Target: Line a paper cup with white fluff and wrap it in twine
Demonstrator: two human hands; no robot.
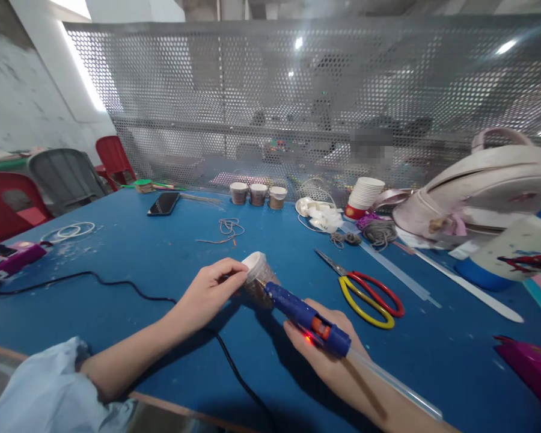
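Note:
My left hand [211,288] pinches the rim of a small paper cup [258,276], tilted above the blue table. The cup's rim is white and its lower side looks brown, as if wrapped in cord. In my right hand [329,349] is a blue glue gun [297,310] with a red light lit and a clear glue stick poking out of its back. Its nozzle points at the cup's side, touching it or very close. To the right lie scissors [365,291] with red and yellow handles. A grey-brown cord [228,230] is loosely coiled beyond the cup.
Several items line the back: brown-wrapped cups [258,194], stacked paper cups [365,195], grey yarn [379,231], a phone [163,204]. A pale bag [473,186] and a large bottle [514,252] stand right. A black cable [148,296] crosses from a purple power strip [15,264]. A perforated metal screen [270,102] rises behind.

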